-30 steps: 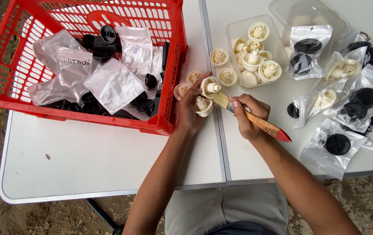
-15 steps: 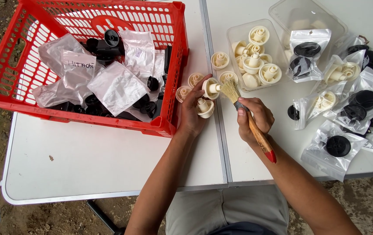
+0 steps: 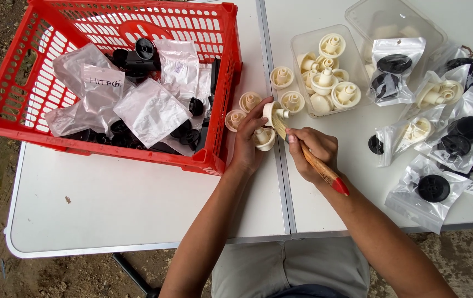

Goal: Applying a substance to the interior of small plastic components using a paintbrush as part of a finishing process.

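Head view, centre: left hand clamped on cream plastic part, tilted up for brushing.
Right of it: right hand gripping brush, bristles on the part.
Upper left: red crate holding bagged parts.
Upper right: clear tub of cream parts.

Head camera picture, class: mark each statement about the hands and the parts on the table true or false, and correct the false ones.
1. The right hand holds a brush with a wooden handle. True.
2. The left hand holds a black part. False: it holds a cream plastic part.
3. The red crate holds plastic bags and black parts. True.
4. The clear tub beside the crate is full of black parts. False: it holds cream parts.
5. The brush's bristles rest against the cream part in the left hand. True.
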